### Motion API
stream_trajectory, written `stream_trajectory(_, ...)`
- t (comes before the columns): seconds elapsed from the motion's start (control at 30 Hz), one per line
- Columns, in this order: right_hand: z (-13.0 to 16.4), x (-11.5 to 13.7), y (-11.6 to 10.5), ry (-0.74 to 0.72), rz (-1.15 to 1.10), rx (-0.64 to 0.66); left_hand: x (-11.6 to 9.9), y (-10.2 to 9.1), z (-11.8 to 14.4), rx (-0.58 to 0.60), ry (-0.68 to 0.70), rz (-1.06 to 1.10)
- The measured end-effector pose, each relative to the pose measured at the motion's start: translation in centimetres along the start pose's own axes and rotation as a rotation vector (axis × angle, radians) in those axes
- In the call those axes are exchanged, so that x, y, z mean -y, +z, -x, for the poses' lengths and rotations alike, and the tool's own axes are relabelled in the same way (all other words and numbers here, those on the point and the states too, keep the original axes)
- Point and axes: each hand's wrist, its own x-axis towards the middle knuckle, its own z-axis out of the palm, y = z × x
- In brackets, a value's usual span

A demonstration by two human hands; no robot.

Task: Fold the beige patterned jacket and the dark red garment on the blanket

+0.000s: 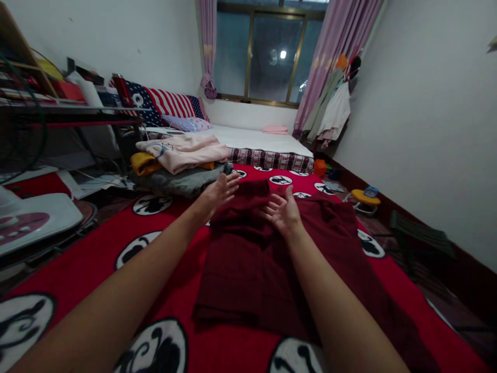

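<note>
Dark red garment (248, 259) lies spread flat on the red patterned bed cover (116, 238), centre of view. Both hands sit at its 12 o'clock edge: left hand (219, 194) open-palmed, fingers splayed, holding nothing; right hand (283, 212) flat on the cloth, grip also wide. Fabric looks soft, limp and light, so it will likely sag and crease; best taken at the corners or fold edge. Folded clothes pile (182, 160) at 11 o'clock.
</note>
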Motion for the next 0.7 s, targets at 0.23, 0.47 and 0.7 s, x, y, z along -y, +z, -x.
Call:
stream_trajectory(0.23, -1.7, -3.0, -1.0, 0.009, -0.126, -0.236, 3.5, -2.3, 0.2, 0.087, 0.079, -0.747)
stream_trajectory(0.47, -2.7, -3.3, -1.9, -0.140, -0.086, -0.330, 2.8, -1.2, 1.0, 0.201, 0.110, -1.035)
stream_trajectory(0.7, -3.7, -3.6, -3.8, -0.176, 0.186, -0.399, 2.2, 0.8, 1.5, 0.240, 0.036, -0.802)
